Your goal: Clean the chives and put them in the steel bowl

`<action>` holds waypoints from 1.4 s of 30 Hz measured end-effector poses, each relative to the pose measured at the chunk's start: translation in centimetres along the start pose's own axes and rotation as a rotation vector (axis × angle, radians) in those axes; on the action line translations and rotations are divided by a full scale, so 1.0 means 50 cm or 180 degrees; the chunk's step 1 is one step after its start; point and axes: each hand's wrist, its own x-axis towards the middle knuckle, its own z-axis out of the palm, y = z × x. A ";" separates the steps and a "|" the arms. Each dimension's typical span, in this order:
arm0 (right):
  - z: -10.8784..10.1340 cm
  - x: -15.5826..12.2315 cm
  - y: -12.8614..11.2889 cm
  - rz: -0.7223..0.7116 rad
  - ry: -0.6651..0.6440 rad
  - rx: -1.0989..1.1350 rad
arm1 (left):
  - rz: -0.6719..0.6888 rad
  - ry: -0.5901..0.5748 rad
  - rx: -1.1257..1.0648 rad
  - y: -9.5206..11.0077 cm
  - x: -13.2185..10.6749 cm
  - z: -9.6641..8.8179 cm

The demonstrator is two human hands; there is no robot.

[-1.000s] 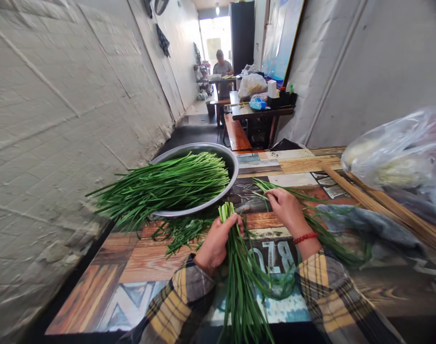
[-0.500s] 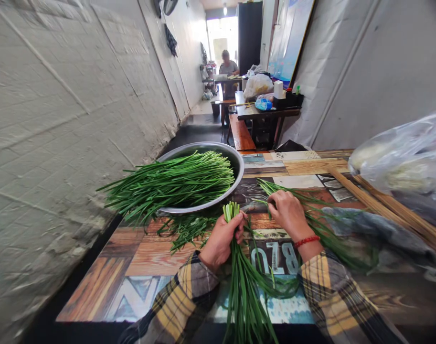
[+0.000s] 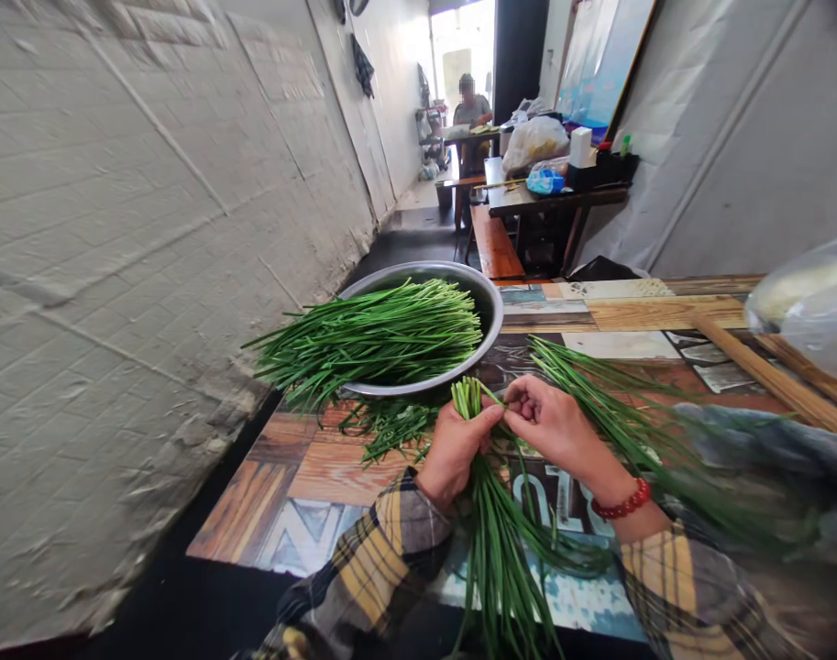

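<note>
- At eleven o'clock from the green bunch (image 3: 501, 541), a metal basin (image 3: 492, 310) carries heaped green stalks (image 3: 377, 332), their leafy ends past its left rim.
- At ten o'clock, leafy scraps (image 3: 399, 433) lie on the patterned desk (image 3: 335, 469).
- At the clock's centre, the left hand (image 3: 456, 449) is closed around the bunch, pale ends toward twelve, leaves toward six.
- At two o'clock, the right hand (image 3: 554, 423) pinches a thin stalk (image 3: 493, 396), fingertips together; beyond lie loose stalks (image 3: 587, 394) and wooden strips (image 3: 779, 378).
</note>
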 end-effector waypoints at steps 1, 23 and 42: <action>0.000 0.000 0.000 0.0049 -0.0052 0.0079 | 0.0012 0.0011 0.0021 -0.001 0.000 0.000; -0.066 0.015 0.034 0.0866 -0.0122 0.2179 | 0.0101 0.0616 -0.0615 -0.002 0.009 -0.006; 0.018 -0.005 0.023 0.0129 -0.0494 0.0511 | 0.0030 0.0054 -0.0179 0.003 -0.006 -0.001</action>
